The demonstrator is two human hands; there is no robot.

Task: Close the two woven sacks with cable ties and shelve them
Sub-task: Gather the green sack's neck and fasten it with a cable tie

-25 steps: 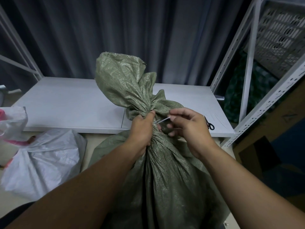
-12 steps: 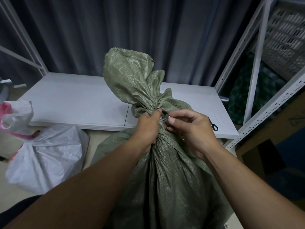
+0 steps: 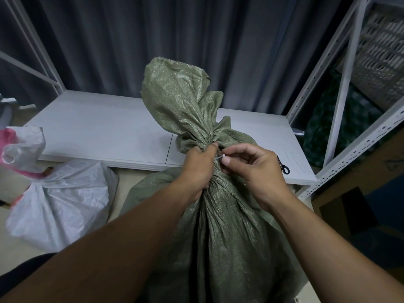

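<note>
A green woven sack (image 3: 220,232) stands upright in front of me, its top bunched into a twisted neck. My left hand (image 3: 197,169) is clenched around that neck. My right hand (image 3: 253,169) pinches the short white end of a cable tie (image 3: 220,158) right against the neck, between thumb and forefinger. The rest of the tie is hidden by my fingers and the cloth. A white woven sack (image 3: 59,204) lies on the floor at the left, its mouth gathered.
A low white shelf board (image 3: 98,132) runs behind the sacks, with black-handled scissors (image 3: 283,166) on its right end. White slotted rack uprights (image 3: 358,147) rise at the right, cardboard boxes (image 3: 371,171) beyond them. A dark curtain hangs behind.
My right hand has slid in toward the neck, so the exposed tail of the cable tie is shorter. My left hand keeps its grip on the neck.
</note>
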